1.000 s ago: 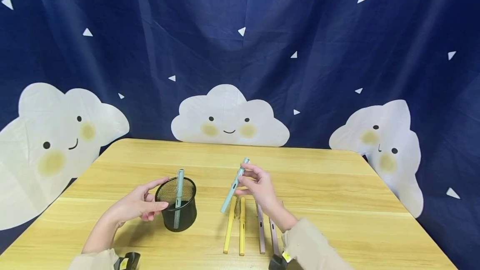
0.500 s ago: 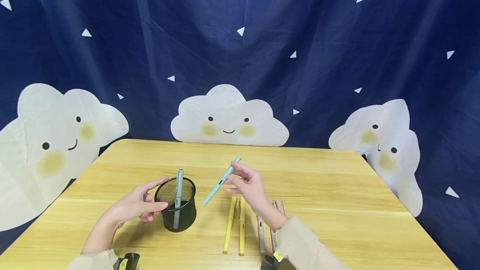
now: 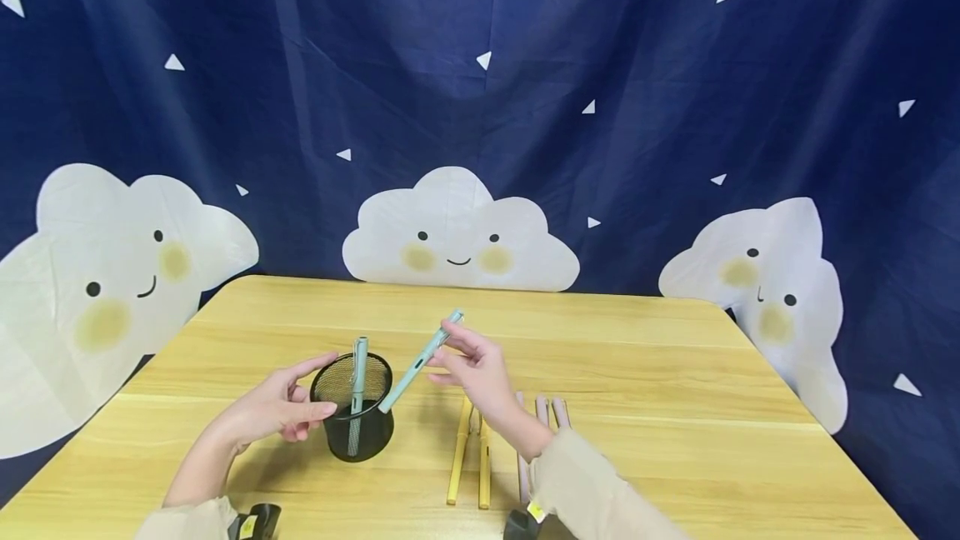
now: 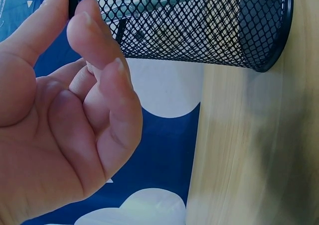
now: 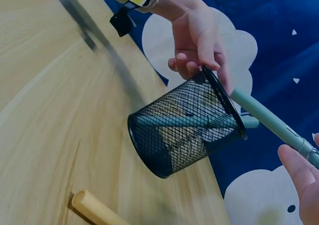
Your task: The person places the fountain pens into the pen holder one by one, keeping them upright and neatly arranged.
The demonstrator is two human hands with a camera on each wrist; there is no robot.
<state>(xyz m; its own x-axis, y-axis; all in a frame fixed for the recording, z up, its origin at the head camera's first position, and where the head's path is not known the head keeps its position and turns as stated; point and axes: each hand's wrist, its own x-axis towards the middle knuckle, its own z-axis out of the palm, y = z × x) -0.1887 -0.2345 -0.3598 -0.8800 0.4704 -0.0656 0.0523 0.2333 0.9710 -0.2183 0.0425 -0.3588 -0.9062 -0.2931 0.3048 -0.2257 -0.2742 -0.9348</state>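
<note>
At the left, your left hand [image 3: 273, 407] comes out of a beige sleeve [image 3: 187, 519] and grips the round black wire-mesh pen cup [image 3: 377, 432] by its rim, thumb on the near side and index finger on the far side; the other fingers curl loosely outside the wall. The cup stands upright on the pale wooden desk [image 3: 660, 373]. In it, one blue-green capped pen [image 3: 361, 365] stands nearly upright, its top rising above the rim and its lower part showing through the mesh.

Just right of that, a second blue-green pen [image 3: 408, 377] slants between your two hands, its lower left end at the cup's right rim; you cannot tell from here whether they touch. Your right hand [image 3: 476, 365] pinches its upper part between thumb and fingers, above the desk.

Below that hand, two slim yellow pens [image 3: 458, 457] lie side by side. Farther right lie pale lilac pens [image 3: 561, 412], three ends showing, partly hidden by your right forearm.
</note>
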